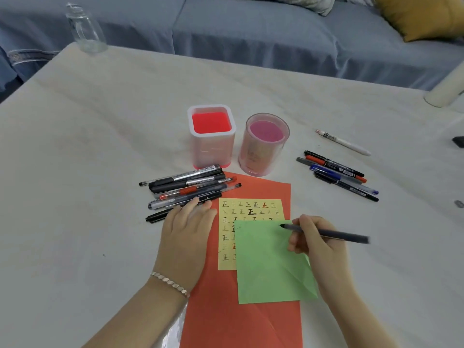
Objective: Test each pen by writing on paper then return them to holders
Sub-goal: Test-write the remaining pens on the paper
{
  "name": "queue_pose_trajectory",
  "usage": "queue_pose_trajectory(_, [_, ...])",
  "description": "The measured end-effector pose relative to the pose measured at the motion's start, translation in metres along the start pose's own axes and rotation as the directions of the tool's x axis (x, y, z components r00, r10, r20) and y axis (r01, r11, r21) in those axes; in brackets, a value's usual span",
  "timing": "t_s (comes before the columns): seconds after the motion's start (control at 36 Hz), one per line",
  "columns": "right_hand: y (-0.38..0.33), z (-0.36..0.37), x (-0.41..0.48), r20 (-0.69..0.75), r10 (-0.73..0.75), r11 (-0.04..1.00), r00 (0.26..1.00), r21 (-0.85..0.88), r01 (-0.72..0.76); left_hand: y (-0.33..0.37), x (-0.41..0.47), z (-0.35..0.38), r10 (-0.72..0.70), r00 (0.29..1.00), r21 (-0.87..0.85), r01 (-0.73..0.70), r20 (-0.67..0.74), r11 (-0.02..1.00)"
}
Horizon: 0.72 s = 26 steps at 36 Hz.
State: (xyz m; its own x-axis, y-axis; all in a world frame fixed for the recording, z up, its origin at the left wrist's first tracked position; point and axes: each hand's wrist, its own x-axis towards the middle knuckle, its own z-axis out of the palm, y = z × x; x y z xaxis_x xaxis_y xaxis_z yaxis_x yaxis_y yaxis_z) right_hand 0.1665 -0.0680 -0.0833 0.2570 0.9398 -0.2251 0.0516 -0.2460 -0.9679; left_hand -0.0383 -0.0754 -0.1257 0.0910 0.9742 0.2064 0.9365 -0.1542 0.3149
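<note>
Loose pens (188,188) flank square holder (213,151) and round holder (261,156), both bare inside; left hand (187,232) lies flat, right hand (319,242) pinches dark pen (346,234) over green sheet (266,267).

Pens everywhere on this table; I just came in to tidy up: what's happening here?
A person is testing pens. The right hand holds a dark pen with its tip at the green paper, which lies over a yellow sheet full of test marks. The left hand touches a pile of pens. More pens lie to the right, and the square holder and the round holder stand empty.
</note>
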Motion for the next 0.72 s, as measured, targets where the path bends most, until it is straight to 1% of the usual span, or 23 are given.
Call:
queue_pose_trajectory(0.06, [0.001, -0.001, 0.001, -0.002, -0.009, 0.999, 1.000, 0.036, 0.009, 0.010, -0.001, 0.003, 0.107, 0.994, -0.029, -0.107, -0.017, 0.994])
queue_pose_trajectory(0.14, [0.000, 0.001, 0.002, 0.016, -0.031, 0.998, 0.999, 0.062, 0.030, 0.022, -0.006, 0.007, 0.249, 0.964, -0.064, -0.244, 0.088, 0.968])
queue_pose_trajectory(0.22, [0.000, 0.006, 0.005, 0.015, -0.065, 0.998, 0.998, 0.017, 0.064, 0.021, -0.011, 0.014, 0.262, 0.933, -0.057, -0.256, 0.247, 0.965])
queue_pose_trajectory(0.31, [0.000, 0.014, 0.008, -0.014, -0.110, 0.994, 0.994, -0.022, 0.110, 0.017, -0.013, 0.017, 0.253, 0.914, -0.039, -0.254, 0.318, 0.966])
queue_pose_trajectory(0.47, [0.007, 0.038, 0.015, -0.080, -0.169, 0.983, 0.982, -0.084, 0.162, 0.015, -0.014, 0.020, 0.265, 0.920, -0.073, -0.254, 0.290, 0.964])
queue_pose_trajectory(0.64, [0.024, 0.058, 0.024, -0.124, -0.191, 0.973, 0.974, -0.155, 0.172, 0.015, -0.015, 0.024, 0.247, 0.936, -0.095, -0.230, 0.252, 0.969])
queue_pose_trajectory(0.72, [0.033, 0.063, 0.026, -0.144, -0.250, 0.957, 0.957, -0.186, 0.222, 0.015, -0.016, 0.025, 0.240, 0.941, -0.112, -0.219, 0.238, 0.969])
